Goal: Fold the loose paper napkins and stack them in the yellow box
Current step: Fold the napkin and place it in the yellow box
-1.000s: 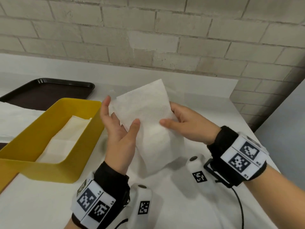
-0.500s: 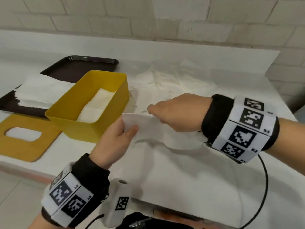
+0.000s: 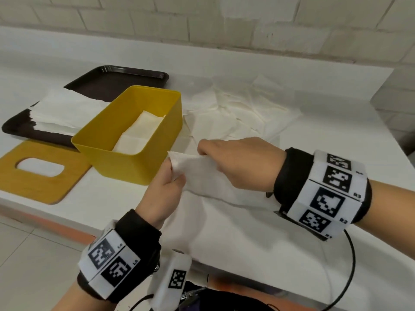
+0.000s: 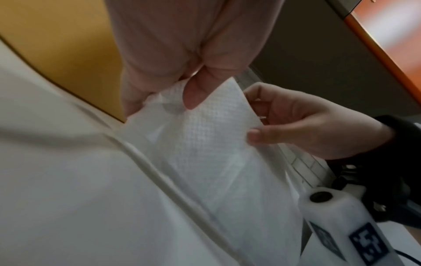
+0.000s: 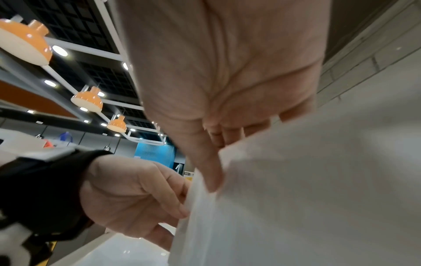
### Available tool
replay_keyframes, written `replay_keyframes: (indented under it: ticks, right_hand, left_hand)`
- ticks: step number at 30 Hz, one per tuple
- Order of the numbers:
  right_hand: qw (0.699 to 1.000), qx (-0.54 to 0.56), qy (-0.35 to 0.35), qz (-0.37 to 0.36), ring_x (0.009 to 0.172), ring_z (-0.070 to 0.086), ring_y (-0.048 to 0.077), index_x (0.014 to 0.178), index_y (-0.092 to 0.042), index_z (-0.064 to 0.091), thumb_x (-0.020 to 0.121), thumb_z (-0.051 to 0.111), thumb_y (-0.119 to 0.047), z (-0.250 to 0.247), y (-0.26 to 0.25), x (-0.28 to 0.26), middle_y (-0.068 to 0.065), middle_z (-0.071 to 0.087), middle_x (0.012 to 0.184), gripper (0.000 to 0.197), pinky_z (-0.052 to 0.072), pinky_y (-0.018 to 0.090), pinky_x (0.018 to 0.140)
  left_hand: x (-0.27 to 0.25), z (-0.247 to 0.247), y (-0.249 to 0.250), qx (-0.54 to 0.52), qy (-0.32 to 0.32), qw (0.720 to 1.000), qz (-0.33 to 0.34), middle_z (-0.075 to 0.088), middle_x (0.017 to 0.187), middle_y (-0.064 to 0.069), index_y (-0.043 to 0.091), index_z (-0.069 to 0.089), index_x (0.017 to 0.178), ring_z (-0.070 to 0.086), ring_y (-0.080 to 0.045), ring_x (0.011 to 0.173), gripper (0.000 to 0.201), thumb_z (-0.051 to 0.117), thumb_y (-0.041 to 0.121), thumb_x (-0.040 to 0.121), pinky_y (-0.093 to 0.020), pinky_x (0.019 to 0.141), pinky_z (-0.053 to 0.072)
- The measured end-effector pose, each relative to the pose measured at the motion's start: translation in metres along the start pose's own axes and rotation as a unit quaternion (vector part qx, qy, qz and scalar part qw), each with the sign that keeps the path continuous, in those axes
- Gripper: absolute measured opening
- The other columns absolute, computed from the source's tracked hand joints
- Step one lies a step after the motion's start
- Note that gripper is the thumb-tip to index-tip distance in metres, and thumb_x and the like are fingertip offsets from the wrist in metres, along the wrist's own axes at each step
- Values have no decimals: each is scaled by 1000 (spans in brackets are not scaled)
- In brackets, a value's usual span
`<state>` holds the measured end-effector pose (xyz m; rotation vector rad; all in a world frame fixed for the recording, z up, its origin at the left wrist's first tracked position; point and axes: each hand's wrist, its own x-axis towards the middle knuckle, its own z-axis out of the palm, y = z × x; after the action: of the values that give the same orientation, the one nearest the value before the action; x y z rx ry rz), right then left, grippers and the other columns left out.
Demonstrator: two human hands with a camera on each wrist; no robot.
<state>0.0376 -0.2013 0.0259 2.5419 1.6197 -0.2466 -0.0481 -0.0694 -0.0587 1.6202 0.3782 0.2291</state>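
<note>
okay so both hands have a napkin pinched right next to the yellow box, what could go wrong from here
The napkin is thin and pulled between the left hand and right hand; it might tear.
Most of it hangs loose below the pinched edge, so the fold may come out crooked.
Both hands work close to the box, near the table edge; a bump could shove it toward the lid.

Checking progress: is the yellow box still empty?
No: the head view shows folded napkins already lying inside the yellow box.

Canteen: white counter, brown tray, hanging orange lamps (dark ceiling).
</note>
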Motion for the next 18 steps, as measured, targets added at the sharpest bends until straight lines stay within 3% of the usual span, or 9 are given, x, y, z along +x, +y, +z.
replay_keyframes:
  ticks: [2, 4, 8, 11, 14, 16, 18]
  right_hand:
    - [999, 23, -8, 21, 72, 45, 20, 124, -15, 30, 95, 44, -17, 1, 4, -6, 1, 52, 108, 32, 37, 30, 59]
    - [998, 3, -46, 50, 71, 43, 18, 128, -14, 27, 96, 44, -23, 7, 10, -9, -1, 49, 101, 38, 33, 29, 56]
    - [995, -48, -66, 64, 55, 33, 14, 121, -12, 32, 92, 37, -4, 16, 14, -9, -5, 30, 71, 30, 21, 25, 46]
    - [997, -45, -34, 50, 54, 31, 13, 117, -14, 33, 90, 36, 0, 14, 12, -11, -3, 40, 81, 31, 18, 26, 46]
    - [999, -23, 13, 36, 71, 46, 20, 119, -17, 32, 92, 40, -9, 12, 12, -14, -3, 52, 104, 28, 24, 27, 49]
    - [999, -19, 4, 42, 77, 49, 21, 121, -16, 32, 94, 41, -14, 14, 12, -13, -3, 53, 106, 28, 29, 28, 52]
    - [998, -26, -19, 51, 71, 44, 20, 119, -14, 32, 94, 40, -12, 18, 11, -9, -2, 50, 97, 27, 24, 26, 48]
  left_hand:
    - [1, -3, -1, -17, 24, 1000, -3, 57, 104, 0, 15, 48, 106, 54, -13, 99, 32, 36, -11, 91, -22, 80, 45]
    - [2, -4, -3, -24, 36, 999, -12, 55, 103, 0, 12, 45, 108, 52, -13, 98, 31, 37, -12, 91, -20, 77, 43]
    - [2, 0, -3, -20, 18, 999, -21, 58, 110, 1, 17, 47, 112, 55, -13, 103, 35, 39, -9, 91, -24, 84, 45]
    - [3, 2, -5, -27, 22, 999, -21, 59, 115, 1, 19, 48, 114, 55, -12, 107, 36, 38, -8, 92, -28, 90, 45]
    - [2, 0, -6, -45, 35, 998, -29, 58, 111, 1, 24, 48, 101, 55, -13, 104, 36, 37, -9, 92, -27, 85, 45]
    - [2, -1, -9, -34, 34, 998, -32, 58, 109, -1, 23, 48, 100, 54, -14, 102, 35, 38, -10, 91, -24, 80, 44]
    - [2, -2, -11, -10, 24, 999, -35, 57, 109, -2, 23, 47, 101, 54, -15, 103, 34, 39, -9, 91, -25, 80, 44]
